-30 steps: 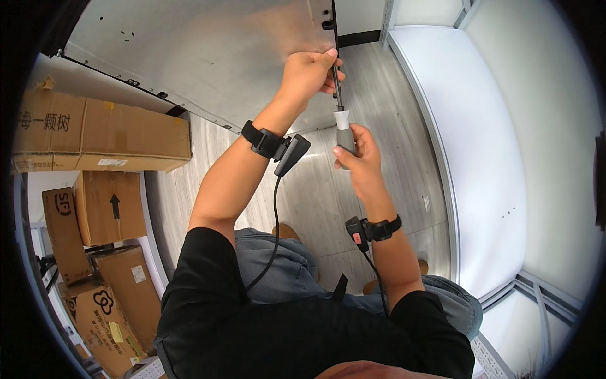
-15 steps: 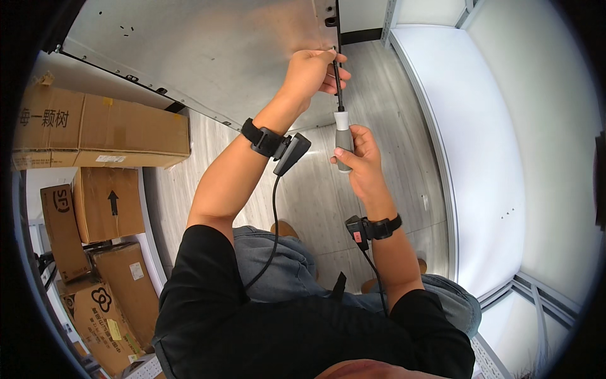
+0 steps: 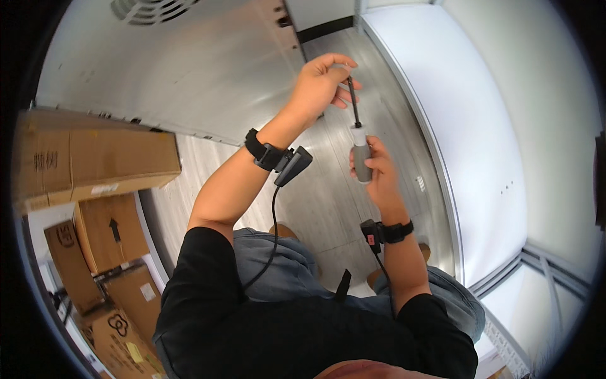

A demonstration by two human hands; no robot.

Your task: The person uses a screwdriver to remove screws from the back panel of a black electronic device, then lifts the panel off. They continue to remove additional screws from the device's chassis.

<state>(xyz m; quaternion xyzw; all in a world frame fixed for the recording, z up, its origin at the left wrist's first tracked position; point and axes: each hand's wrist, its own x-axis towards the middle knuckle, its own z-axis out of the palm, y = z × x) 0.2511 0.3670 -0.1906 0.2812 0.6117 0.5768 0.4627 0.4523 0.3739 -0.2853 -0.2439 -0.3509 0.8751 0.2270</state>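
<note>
My right hand (image 3: 382,170) is closed round the grey handle of a screwdriver (image 3: 362,155) with a white collar and a thin dark shaft pointing away from me. At the far end of the shaft is my left hand (image 3: 322,88), its thumb and forefinger curled together by the tip and the other fingers partly bent behind the shaft. Something tiny and bright shows at those fingertips, too small to name. Left of my hands stands a large grey metal panel (image 3: 183,69) with vent slots and small holes along its edges. The screwdriver's tip is apart from that panel.
Cardboard boxes (image 3: 126,161) are stacked along the left side. To the right runs a long white shelf (image 3: 467,139) with a metal rim. Wood-look floor (image 3: 315,202) lies below. Each wrist wears a strapped black device (image 3: 293,165) with a cable.
Both hands and the screwdriver have drawn away from the panel's right edge, slightly to the right and nearer me. The view has shifted, so the panel sits further left and its vent slots show.
</note>
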